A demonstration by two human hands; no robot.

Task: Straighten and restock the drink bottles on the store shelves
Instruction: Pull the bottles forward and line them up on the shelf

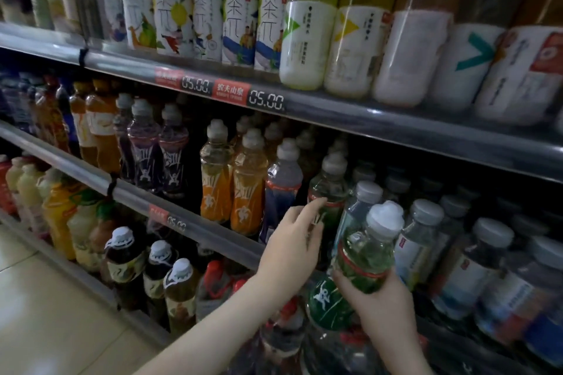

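Observation:
My right hand (385, 304) grips a green-labelled drink bottle (367, 256) with a white cap, holding it tilted in front of the middle shelf. My left hand (291, 248) reaches to the shelf with straight fingers, the fingertips touching a matching green bottle (330, 189) that stands upright in its row. Left of it stand a blue-labelled bottle (281, 186) and two orange ones (233, 189). More green and clear bottles sit in the lower shelf below my hands.
The middle shelf's rail (182, 219) carries price tags. Water bottles (423, 240) fill the shelf to the right. Tea bottles (207, 21) and tall juice bottles (307, 27) line the top shelf. Purple bottles (158, 149) stand further left. Tiled floor (45, 313) lies at the lower left.

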